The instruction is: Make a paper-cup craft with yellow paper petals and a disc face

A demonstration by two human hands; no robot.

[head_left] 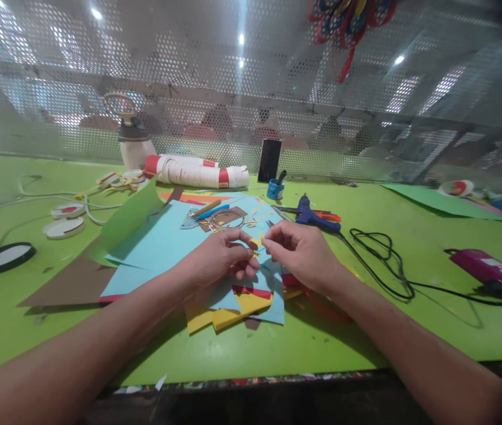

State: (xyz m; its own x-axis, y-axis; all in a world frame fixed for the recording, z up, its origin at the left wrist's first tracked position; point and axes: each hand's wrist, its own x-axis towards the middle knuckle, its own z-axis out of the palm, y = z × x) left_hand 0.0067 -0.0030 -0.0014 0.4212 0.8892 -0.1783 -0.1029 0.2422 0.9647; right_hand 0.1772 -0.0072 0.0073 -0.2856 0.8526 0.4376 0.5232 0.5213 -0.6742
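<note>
My left hand [228, 255] is closed in a pinch above the pile of coloured paper, with a small yellow paper piece [256, 241] at its fingertips. Close beside it, my right hand [300, 248] pinches at the same small yellow paper; its exact shape is too fine to tell. Light-blue sheets [144, 233] lie under both hands, with folded yellow paper [242, 310] nearer me. Just beyond the fingers are a wire coil [227, 219], a brown-handled tool [207, 208], a blue pen-like tool [212, 213] and scattered paper snippets.
A blue glue gun [311, 216] and its black cord [394, 265] lie to the right, near a magenta power strip [492, 268]. Behind stand a phone [269, 160], a blue jar [275, 189], stacked paper cups [193, 172] and a pump sprayer [134, 144]. A curled green sheet [129, 218] rises at left.
</note>
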